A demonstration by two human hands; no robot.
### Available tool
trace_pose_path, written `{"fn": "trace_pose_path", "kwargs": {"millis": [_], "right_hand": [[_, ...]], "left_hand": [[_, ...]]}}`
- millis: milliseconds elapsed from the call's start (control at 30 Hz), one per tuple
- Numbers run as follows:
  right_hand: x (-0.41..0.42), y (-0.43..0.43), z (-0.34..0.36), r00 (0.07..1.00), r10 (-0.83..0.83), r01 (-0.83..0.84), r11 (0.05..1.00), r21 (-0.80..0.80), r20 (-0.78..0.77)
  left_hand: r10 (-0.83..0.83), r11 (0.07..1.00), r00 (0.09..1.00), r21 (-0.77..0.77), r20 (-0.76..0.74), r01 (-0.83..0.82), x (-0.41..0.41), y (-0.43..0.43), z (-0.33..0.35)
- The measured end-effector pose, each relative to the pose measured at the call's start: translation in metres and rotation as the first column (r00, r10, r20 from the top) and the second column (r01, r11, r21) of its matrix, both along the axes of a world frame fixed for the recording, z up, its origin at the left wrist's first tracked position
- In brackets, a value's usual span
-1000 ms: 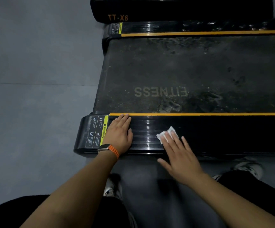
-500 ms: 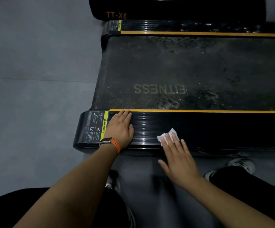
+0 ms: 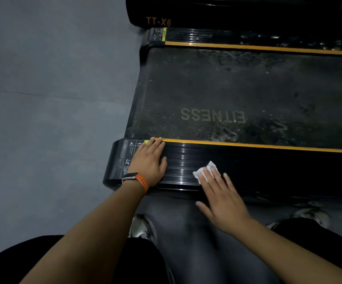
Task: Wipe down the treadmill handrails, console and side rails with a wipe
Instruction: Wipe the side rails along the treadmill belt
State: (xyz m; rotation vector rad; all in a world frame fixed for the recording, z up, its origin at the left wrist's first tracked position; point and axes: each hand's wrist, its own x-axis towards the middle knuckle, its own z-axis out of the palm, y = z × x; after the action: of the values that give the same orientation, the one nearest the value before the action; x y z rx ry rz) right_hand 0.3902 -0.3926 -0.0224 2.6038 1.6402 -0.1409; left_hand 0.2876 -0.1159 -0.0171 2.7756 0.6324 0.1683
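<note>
The near side rail (image 3: 268, 167) of the treadmill is black and ribbed, with an orange stripe along its inner edge. A small white wipe (image 3: 202, 171) lies on the rail under the straight fingertips of my right hand (image 3: 222, 199), which presses it flat. My left hand (image 3: 150, 160), with an orange-strapped watch on the wrist, rests flat on the rail's left end, partly over the warning label (image 3: 128, 156). The dusty belt (image 3: 248, 95) marked FITNESS lies beyond, and the far side rail (image 3: 248, 41) behind it.
A black housing (image 3: 227, 13) marked TT-X6 sits past the far rail. Grey floor (image 3: 53, 99) spreads to the left. My shoes (image 3: 140, 228) and dark trouser legs are below the rail, close to its near edge.
My right hand with the wipe has shifted only slightly along the rail. My left hand has slid a little left, covering more of the warning label.
</note>
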Motion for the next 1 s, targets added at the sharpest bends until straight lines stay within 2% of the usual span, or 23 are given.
{"fn": "trace_pose_path", "kwargs": {"millis": [133, 233, 367, 467, 567, 633, 733, 867, 1000], "right_hand": [[-0.018, 0.061, 0.001, 0.996, 0.058, -0.058, 0.998, -0.005, -0.061], [-0.005, 0.061, 0.004, 0.994, 0.102, -0.103, 0.994, -0.043, -0.036], [0.025, 0.013, 0.011, 1.000, -0.010, 0.009, 0.999, -0.033, -0.030], [0.023, 0.017, 0.011, 0.995, -0.083, 0.081, 0.996, -0.049, -0.046], [0.009, 0.056, 0.011, 0.994, -0.041, 0.038, 0.999, -0.024, -0.101], [0.008, 0.075, 0.014, 0.992, 0.009, -0.017, 0.998, -0.064, -0.124], [0.021, 0.065, 0.019, 0.992, 0.041, -0.051, 0.995, -0.084, -0.118], [0.037, 0.030, 0.023, 0.993, -0.029, 0.021, 0.997, -0.072, -0.113], [0.028, 0.054, 0.023, 0.985, -0.093, 0.083, 0.994, -0.071, -0.148]], "left_hand": [[0.007, 1.000, 1.000, -0.015, 0.020, -0.007, -0.001, 0.002, 0.002], [0.001, 1.000, 1.000, -0.021, 0.028, 0.000, -0.001, 0.000, 0.002], [0.005, 1.000, 0.999, -0.028, 0.032, -0.004, 0.000, 0.000, 0.002], [0.000, 1.000, 0.999, -0.022, 0.043, 0.001, -0.001, 0.001, 0.001], [0.004, 1.000, 0.999, -0.020, 0.048, -0.003, -0.001, 0.000, 0.003], [0.002, 1.000, 0.999, -0.021, 0.050, -0.001, -0.001, 0.000, 0.004], [-0.013, 0.999, 0.999, -0.039, 0.031, 0.015, -0.002, 0.003, 0.003], [-0.055, 0.995, 0.998, -0.086, -0.003, 0.055, -0.004, 0.009, 0.005], [-0.028, 0.997, 0.999, -0.077, -0.028, 0.026, -0.022, 0.031, 0.005]]}}
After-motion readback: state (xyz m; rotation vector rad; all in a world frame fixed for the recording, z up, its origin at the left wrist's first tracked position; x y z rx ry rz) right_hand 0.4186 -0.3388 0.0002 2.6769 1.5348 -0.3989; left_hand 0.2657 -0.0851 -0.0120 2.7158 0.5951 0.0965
